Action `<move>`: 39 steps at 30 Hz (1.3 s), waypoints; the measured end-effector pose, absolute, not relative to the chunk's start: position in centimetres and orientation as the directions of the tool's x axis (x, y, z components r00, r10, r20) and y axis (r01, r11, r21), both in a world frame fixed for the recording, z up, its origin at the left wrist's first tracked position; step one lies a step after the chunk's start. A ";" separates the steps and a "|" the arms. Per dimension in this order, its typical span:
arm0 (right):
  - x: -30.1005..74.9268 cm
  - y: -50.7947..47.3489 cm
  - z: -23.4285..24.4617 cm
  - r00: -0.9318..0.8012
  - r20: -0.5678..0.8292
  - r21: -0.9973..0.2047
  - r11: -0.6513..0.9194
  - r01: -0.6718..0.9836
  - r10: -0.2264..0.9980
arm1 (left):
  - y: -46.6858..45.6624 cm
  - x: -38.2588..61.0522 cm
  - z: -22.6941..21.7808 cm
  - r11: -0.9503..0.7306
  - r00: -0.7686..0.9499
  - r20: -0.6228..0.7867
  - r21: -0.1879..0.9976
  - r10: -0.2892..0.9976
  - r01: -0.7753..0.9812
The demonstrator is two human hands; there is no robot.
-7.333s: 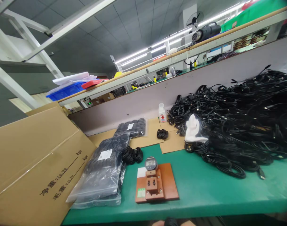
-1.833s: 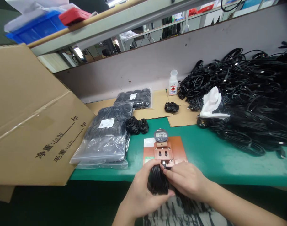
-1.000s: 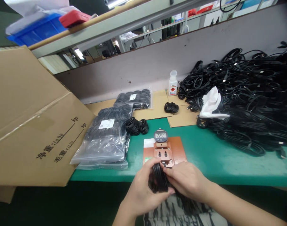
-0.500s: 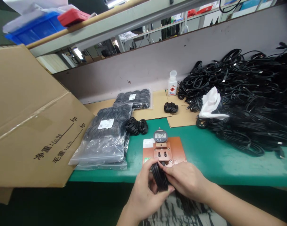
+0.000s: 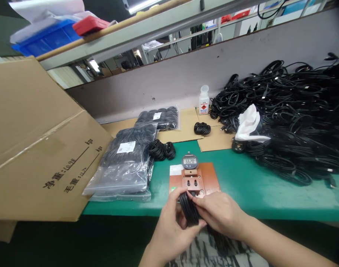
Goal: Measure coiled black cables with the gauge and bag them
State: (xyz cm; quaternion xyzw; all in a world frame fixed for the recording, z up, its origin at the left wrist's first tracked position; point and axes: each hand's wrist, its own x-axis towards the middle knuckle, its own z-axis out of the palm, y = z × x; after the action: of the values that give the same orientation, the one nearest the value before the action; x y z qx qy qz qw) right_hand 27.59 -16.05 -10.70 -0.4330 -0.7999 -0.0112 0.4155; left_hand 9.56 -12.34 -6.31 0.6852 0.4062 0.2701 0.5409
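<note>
My left hand (image 5: 173, 226) is wrapped round a coiled black cable (image 5: 188, 208) at the front edge of the bench. From the right side, my right hand (image 5: 220, 213) pinches at the cable's end, which points into a copper-coloured fixture (image 5: 193, 182); the fingers partly hide the connector. A round digital dial gauge (image 5: 189, 161) stands at the back of that fixture, its display lit with digits. The fixture sits on an orange-brown base plate (image 5: 212, 174) on the green bench mat (image 5: 258, 196).
Bagged black cable coils (image 5: 122, 159) lie left, beside a large cardboard box (image 5: 41, 148). Loose coils (image 5: 157, 150) rest against the bags, another coil (image 5: 202, 128) behind. A white bottle (image 5: 203, 101) stands near a big cable heap (image 5: 291, 111) with a white cloth (image 5: 249, 124) on it.
The reading on the gauge has changed from about 6.46 to about 6.62. Both hands keep nearly the same hold on the cable; the whole view has shifted slightly.
</note>
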 end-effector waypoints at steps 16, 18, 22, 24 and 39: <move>27.5 -16.1 -10.4 -0.271 0.672 -0.340 0.613 0.714 0.689 | -11.6 9.0 -5.9 -0.117 0.627 -0.124 0.937 0.769 0.329; 27.5 -16.1 -10.4 -0.273 0.670 -0.341 0.613 0.713 0.690 | -11.6 9.0 -5.9 -0.117 0.630 -0.132 0.934 0.766 0.337; 27.6 -16.2 -10.5 -0.266 0.673 -0.345 0.611 0.713 0.690 | -11.6 9.0 -5.8 -0.126 0.632 -0.131 0.930 0.764 0.345; 27.5 -16.2 -10.6 -0.267 0.674 -0.343 0.612 0.713 0.689 | -11.6 9.0 -5.8 -0.130 0.629 -0.122 0.932 0.768 0.339; 27.5 -16.0 -10.7 -0.262 0.679 -0.339 0.610 0.716 0.686 | -11.4 8.9 -6.2 -0.144 0.627 -0.117 0.926 0.771 0.349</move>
State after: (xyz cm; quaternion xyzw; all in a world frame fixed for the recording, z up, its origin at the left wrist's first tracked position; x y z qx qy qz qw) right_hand 27.54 -15.98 -10.74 -0.4413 -0.7943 -0.0183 0.4172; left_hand 8.89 -11.42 -6.15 0.7296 0.3837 0.1987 0.5301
